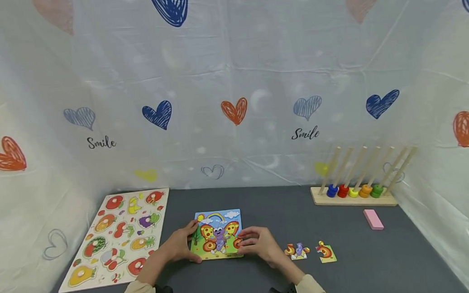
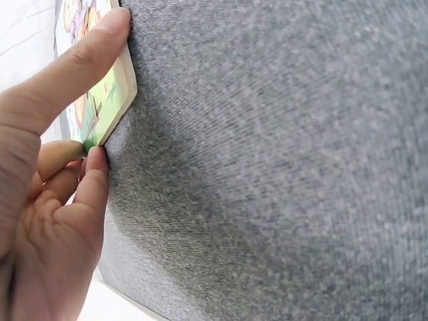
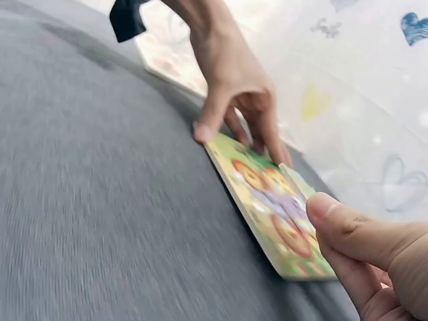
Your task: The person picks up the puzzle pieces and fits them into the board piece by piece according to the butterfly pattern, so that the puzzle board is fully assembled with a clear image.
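A square jigsaw puzzle [image 1: 219, 234] with a purple butterfly picture lies on the dark grey table between both hands. My left hand [image 1: 180, 244] grips its left side, thumb at the near edge and fingers at the left edge. In the left wrist view the puzzle [image 2: 120, 93] shows only its near left corner. At the right edge, my right hand [image 1: 261, 243] holds the puzzle with thumb and bent fingers. A pale thin edge shows by that thumb in the right wrist view; I cannot tell whether it is a separate piece.
Two loose puzzle pieces, one with purple [image 1: 298, 251] and one with an orange swirl [image 1: 326, 251], lie right of the right hand. A fruit board [image 1: 124, 238] lies at the left. A wooden peg stand [image 1: 354, 199] with coloured rings and a pink block [image 1: 373, 220] are at the right.
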{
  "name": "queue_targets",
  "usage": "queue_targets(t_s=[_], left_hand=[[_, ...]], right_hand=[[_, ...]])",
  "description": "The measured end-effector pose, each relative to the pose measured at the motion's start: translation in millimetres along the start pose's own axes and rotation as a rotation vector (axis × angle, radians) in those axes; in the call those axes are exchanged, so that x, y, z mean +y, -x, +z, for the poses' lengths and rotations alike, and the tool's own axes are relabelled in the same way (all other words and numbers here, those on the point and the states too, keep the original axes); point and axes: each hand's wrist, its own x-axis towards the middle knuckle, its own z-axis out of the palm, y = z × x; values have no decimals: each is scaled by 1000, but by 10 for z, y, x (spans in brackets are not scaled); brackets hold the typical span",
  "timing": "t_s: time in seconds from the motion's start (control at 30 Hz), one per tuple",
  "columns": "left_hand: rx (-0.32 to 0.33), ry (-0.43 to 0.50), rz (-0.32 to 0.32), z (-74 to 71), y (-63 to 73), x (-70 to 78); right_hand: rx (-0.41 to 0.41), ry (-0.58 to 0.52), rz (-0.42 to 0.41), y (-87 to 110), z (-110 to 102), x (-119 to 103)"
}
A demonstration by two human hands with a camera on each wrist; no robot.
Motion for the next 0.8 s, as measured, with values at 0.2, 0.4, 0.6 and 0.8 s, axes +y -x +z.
queue_targets(t_s=[0.2, 0.4, 0.6, 0.8], left_hand=[[-23, -11, -3, -8, 6, 11], [-36, -25, 14, 14, -30, -94], [-46, -12, 33, -16, -14, -19], [-35, -4, 10, -23, -18, -34]], right_hand=[[-7, 2, -45, -135, 296, 63], [52, 141, -96, -268, 551, 125], [142, 320, -188, -337, 722, 194], [189, 477, -270, -393, 847, 195]])
